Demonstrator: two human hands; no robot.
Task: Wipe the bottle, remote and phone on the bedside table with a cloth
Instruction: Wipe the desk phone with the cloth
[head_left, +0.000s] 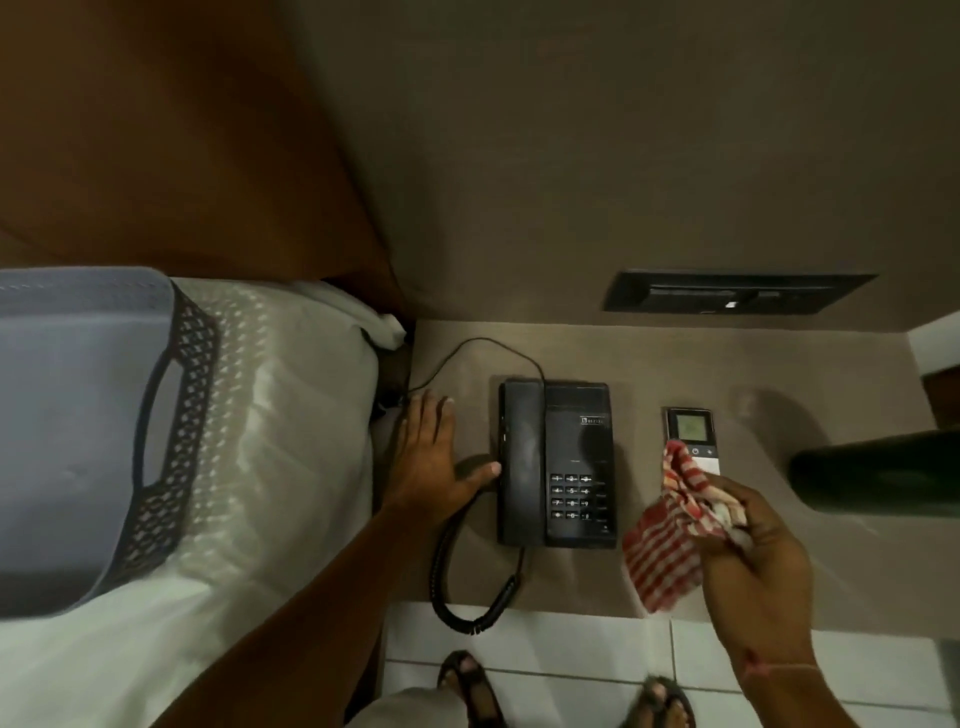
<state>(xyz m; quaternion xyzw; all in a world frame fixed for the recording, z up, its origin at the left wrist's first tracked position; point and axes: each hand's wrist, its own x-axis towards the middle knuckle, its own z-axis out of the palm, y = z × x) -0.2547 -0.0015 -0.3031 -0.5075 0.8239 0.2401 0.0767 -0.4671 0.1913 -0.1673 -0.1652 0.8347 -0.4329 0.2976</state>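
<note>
While left hand (431, 457) lies flat, right hand (753, 551) grips cloth (670, 540); phone (556, 462) logo unreadable.

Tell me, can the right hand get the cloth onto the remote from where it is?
Probably yes. The right hand holds the cloth just short of the remote, the cloth's tip already overlapping its lower end, with nothing between them.

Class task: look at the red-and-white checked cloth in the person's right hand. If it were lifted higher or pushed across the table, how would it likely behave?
The cloth is probably floppy: it bunches in the right hand and a loose flap hangs below. It looks light, held by fingertips alone. Pushed over the table, it would likely crumple rather than slide as one piece.
</note>
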